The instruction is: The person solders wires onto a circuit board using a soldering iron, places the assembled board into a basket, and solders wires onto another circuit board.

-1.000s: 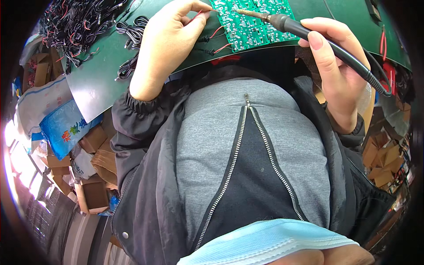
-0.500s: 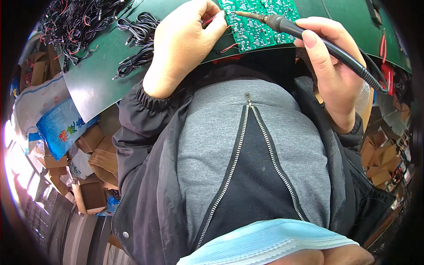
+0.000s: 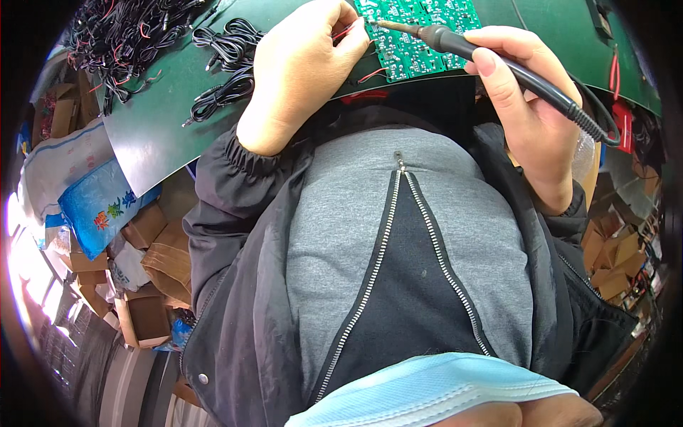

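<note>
Cables (image 3: 128, 46), black with red ends, lie heaped at the far left of the green worktop (image 3: 153, 135), the pile running out past the upper edge of the view. Below the worktop's left corner, a blue printed bag (image 3: 99, 206) lies above open cardboard boxes (image 3: 146, 317), some of them lost in glare. Coiled black leads (image 3: 228, 46) lie between the heap and the left hand (image 3: 302, 71), whose wrist stands just beside the lower coil. The left thumb and forefinger are brought together on a thin red wire (image 3: 346, 33), a short stretch of which shows between them; its end by the board is too small to make out. The other left fingers are curled out of sight behind the hand. Just right of these fingertips lies a panel of green circuit boards (image 3: 423, 46), cut off at the top, with a second red wire (image 3: 371, 74) reaching its lower left edge. The pointed tip of a soldering iron (image 3: 498, 67) is over the panel's left side, near the left fingertips; whether it touches cannot be told. The right hand (image 3: 537, 117) wraps the iron's black handle, thumb and forefinger closed around it, the remaining fingers partly hidden.
</note>
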A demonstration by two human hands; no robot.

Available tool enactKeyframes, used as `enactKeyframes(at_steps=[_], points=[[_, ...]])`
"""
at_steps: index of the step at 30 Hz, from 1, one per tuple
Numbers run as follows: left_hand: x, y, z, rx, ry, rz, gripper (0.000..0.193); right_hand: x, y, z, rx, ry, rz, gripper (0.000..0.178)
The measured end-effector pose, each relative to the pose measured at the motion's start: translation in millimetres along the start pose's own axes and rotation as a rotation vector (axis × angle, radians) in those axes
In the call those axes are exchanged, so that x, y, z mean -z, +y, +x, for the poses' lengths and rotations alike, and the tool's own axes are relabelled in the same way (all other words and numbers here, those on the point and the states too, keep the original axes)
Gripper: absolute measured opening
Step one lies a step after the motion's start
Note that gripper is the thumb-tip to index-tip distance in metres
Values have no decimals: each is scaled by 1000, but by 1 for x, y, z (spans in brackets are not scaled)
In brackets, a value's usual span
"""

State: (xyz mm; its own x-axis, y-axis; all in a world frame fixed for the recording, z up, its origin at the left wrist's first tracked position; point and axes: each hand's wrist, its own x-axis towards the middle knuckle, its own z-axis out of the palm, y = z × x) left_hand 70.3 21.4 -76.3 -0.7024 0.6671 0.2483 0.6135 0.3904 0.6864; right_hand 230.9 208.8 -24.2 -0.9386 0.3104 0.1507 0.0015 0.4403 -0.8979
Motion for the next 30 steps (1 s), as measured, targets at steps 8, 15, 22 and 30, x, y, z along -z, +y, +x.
enactKeyframes(at_steps=[8,15,22,30], points=[[0,-3,-1,-28,20,19,12,17,-7,-13,27,-28,-70,15],[5,3,0,-4,-10,18,14,16,-4,-14,127,-73,-60,14],[3,-7,0,-27,10,39,15,10,0,-12,137,-68,-67,14],[7,-6,3,61,-34,-46,12,5,7,-8,185,-52,-66,14]])
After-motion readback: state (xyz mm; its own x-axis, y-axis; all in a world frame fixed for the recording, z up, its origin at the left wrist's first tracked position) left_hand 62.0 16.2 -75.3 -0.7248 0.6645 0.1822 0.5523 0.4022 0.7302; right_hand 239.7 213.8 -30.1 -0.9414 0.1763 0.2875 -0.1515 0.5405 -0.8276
